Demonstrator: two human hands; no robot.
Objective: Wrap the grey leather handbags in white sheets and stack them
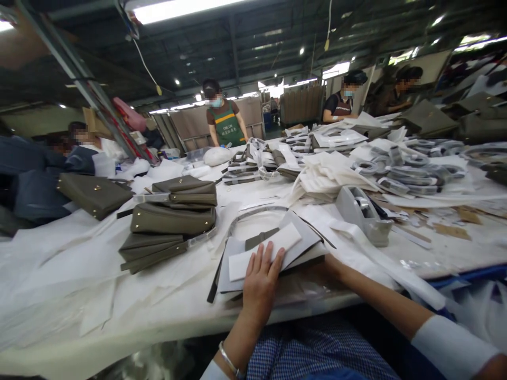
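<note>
My left hand lies flat with fingers together and stretched out on a white paper strip, pressing it onto a grey bag flap wrapped in white sheets. My right forearm reaches in from the right; its hand is hidden under the edge of those sheets near the table's front. A clear plastic-wrapped strap curves behind the flap.
A stack of olive-grey handbags sits left of my hands, another bag further left. A grey tape dispenser stands to the right. White paper and wrapped straps cover the table. Several people work at the far side.
</note>
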